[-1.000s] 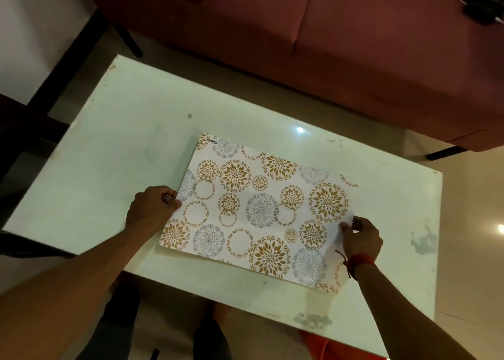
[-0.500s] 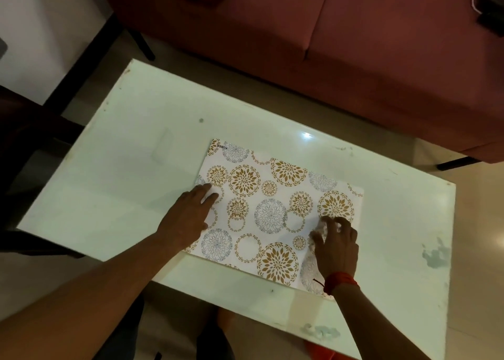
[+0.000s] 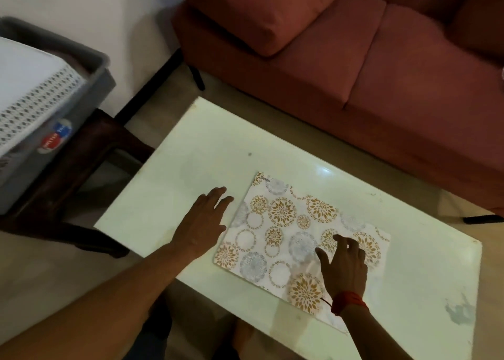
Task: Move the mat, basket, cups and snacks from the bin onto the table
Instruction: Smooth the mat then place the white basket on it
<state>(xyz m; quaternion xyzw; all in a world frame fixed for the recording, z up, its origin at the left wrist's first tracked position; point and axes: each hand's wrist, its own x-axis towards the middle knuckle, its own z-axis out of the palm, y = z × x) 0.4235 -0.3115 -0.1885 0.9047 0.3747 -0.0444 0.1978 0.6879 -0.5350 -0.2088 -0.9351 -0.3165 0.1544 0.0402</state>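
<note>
The mat (image 3: 294,237) lies flat on the pale surface (image 3: 191,168), turned at a slant to its edges, its white face printed with gold and grey floral rounds and ring outlines. The grey bin (image 3: 92,86) stands off to the left on a dark wooden stand, apart from the surface. Inside it sits the white basket (image 3: 35,97), its perforated wall rising above the bin's rim.
</note>
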